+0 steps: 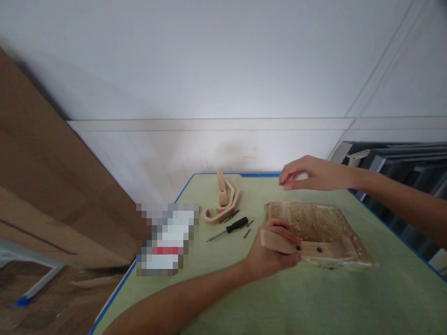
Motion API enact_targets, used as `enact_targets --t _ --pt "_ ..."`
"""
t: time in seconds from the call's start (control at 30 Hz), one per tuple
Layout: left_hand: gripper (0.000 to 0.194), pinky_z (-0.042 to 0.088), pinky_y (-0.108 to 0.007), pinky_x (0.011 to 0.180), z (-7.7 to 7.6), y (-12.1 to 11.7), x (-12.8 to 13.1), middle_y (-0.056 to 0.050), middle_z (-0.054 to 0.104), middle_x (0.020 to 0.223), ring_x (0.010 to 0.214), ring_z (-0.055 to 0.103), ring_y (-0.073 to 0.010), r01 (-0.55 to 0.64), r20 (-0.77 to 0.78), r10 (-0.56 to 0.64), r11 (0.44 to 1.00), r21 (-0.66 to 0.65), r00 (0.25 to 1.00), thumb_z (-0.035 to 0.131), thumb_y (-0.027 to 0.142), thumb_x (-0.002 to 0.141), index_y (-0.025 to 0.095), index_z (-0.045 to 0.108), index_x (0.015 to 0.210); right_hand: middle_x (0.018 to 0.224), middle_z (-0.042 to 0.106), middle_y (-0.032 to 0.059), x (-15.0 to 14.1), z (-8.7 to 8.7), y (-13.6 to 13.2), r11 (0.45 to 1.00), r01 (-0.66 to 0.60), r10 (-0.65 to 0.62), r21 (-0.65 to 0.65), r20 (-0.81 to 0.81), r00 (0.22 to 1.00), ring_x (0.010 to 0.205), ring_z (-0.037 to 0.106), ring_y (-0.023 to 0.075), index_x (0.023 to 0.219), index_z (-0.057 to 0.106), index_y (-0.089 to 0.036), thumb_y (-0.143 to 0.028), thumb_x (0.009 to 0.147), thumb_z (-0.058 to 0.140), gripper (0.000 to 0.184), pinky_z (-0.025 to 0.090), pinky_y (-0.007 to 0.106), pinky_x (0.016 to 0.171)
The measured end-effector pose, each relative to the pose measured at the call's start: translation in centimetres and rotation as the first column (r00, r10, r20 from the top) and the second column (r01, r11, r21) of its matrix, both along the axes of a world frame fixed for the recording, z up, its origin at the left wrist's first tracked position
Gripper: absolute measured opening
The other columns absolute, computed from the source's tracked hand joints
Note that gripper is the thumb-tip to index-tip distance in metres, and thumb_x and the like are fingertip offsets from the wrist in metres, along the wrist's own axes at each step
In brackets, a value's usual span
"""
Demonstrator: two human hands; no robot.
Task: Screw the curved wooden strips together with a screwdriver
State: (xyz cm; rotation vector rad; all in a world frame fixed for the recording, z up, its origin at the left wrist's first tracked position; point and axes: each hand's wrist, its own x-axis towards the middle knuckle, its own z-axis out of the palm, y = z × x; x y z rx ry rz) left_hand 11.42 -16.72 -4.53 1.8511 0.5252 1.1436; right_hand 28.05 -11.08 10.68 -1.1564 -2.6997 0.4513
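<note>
My left hand [267, 249] is closed around a pale wooden hook [309, 247] with two dark holes. The hook lies along the near edge of a brown, speckled wooden block [307, 221], which seems wrapped in clear plastic. Above the table behind the block, my right hand [307, 174] hovers with thumb and fingertips drawn together; anything between them is too small to make out. Left of the block are a black-handled screwdriver [232, 226] and a loose screw [247, 233]. More wooden hooks [225, 200] lie grouped farther back, with several screws [230, 216] beside them.
The green tabletop [216, 288] has a blue edge and meets a white wall [223, 83]. A blurred-out white item [171, 237] lies on its left side. Brown board [63, 163] stands left of the table, and dark stacked panels [412, 172] stand at the right.
</note>
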Motion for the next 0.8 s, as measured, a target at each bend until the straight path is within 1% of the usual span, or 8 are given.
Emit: enact_targets --t 0.1,0.17,0.23,0.33,0.43,0.5,0.67,0.8 --pt "0.024 0.042 -0.041 0.088 -0.3 -0.1 0.0 -0.009 0.068 0.079 0.098 0.052 -0.0240 -0.015 0.036 0.015 1.000 0.023 0.999 0.075 0.021 0.053 0.015 0.065 0.074 0.083 0.061 0.0029 -4.6 -1.0 3.1 0.993 -0.111 0.103 0.029 0.213 0.972 0.078 0.057 0.0121 0.085 0.060 -0.011 -0.027 0.081 0.048 0.021 0.045 0.028 0.074" --pt "0.022 0.042 -0.041 0.088 -0.2 -0.2 -0.1 -0.008 0.068 0.078 0.099 0.052 -0.0242 -0.025 0.053 0.024 0.999 0.022 0.998 0.074 0.019 0.054 0.015 0.065 0.074 0.098 0.057 0.0055 -7.5 -2.5 4.5 0.984 -0.177 0.161 0.012 0.360 0.919 0.084 0.056 0.0145 0.100 0.054 -0.012 -0.029 0.083 0.049 0.024 0.047 0.035 0.073" --pt "0.023 0.044 -0.040 0.088 0.1 -0.5 -0.3 -0.007 0.069 0.076 0.099 0.054 -0.0243 -0.035 0.045 0.035 0.999 0.006 0.998 0.075 0.018 0.052 0.016 0.064 0.073 0.107 0.053 0.0072 -9.9 -4.2 5.4 0.974 -0.227 0.202 -0.003 0.469 0.860 0.090 0.054 0.0166 0.109 0.050 -0.014 -0.030 0.084 0.047 0.030 0.046 0.037 0.075" --pt "0.026 0.045 -0.038 0.089 0.9 -1.1 -0.7 0.000 0.068 0.077 0.097 0.057 -0.0237 -0.056 0.020 0.057 0.998 -0.017 0.998 0.076 0.016 0.050 0.020 0.063 0.073 0.109 0.052 0.0075 -12.4 -6.5 5.9 0.959 -0.285 0.240 -0.012 0.574 0.783 0.092 0.054 0.0169 0.110 0.049 -0.015 -0.030 0.084 0.047 0.030 0.046 0.037 0.076" --pt "0.023 0.043 -0.031 0.089 1.4 -1.6 -1.0 0.008 0.067 0.088 0.096 0.060 -0.0198 -0.062 -0.021 0.061 0.996 -0.058 0.998 0.065 0.012 0.061 0.023 0.063 0.082 0.109 0.052 0.0075 -13.6 -8.1 6.0 0.945 -0.326 0.252 0.006 0.621 0.742 0.092 0.053 0.0168 0.109 0.049 -0.015 -0.030 0.084 0.046 0.030 0.046 0.037 0.077" --pt "0.025 0.042 -0.030 0.089 1.4 -1.7 -1.0 0.009 0.066 0.090 0.095 0.060 -0.0196 -0.079 -0.027 0.077 0.995 -0.064 0.997 0.065 0.010 0.059 0.021 0.062 0.081 0.109 0.052 0.0075 -13.9 -8.8 6.0 0.938 -0.345 0.251 0.025 0.638 0.728 0.092 0.053 0.0169 0.110 0.049 -0.015 -0.030 0.084 0.046 0.030 0.046 0.037 0.077" --pt "0.020 0.043 -0.033 0.087 0.7 -1.2 -0.6 0.005 0.067 0.087 0.095 0.060 -0.0228 -0.073 0.004 0.074 0.995 -0.061 0.997 0.067 0.014 0.057 0.018 0.063 0.076 0.109 0.052 0.0078 -13.9 -10.0 5.6 0.934 -0.352 0.230 0.061 0.650 0.724 0.092 0.054 0.0173 0.110 0.048 -0.014 -0.030 0.084 0.047 0.031 0.046 0.038 0.077" --pt "0.029 0.045 -0.041 0.088 0.5 -1.0 -0.5 0.000 0.068 0.081 0.088 0.061 -0.0250 -0.073 0.041 0.075 0.996 -0.048 0.996 0.075 0.011 0.049 0.021 0.064 0.074 0.109 0.052 0.0076 -13.6 -9.4 5.2 0.950 -0.306 0.204 0.056 0.630 0.749 0.092 0.054 0.0172 0.110 0.049 -0.014 -0.030 0.084 0.047 0.031 0.046 0.038 0.077"
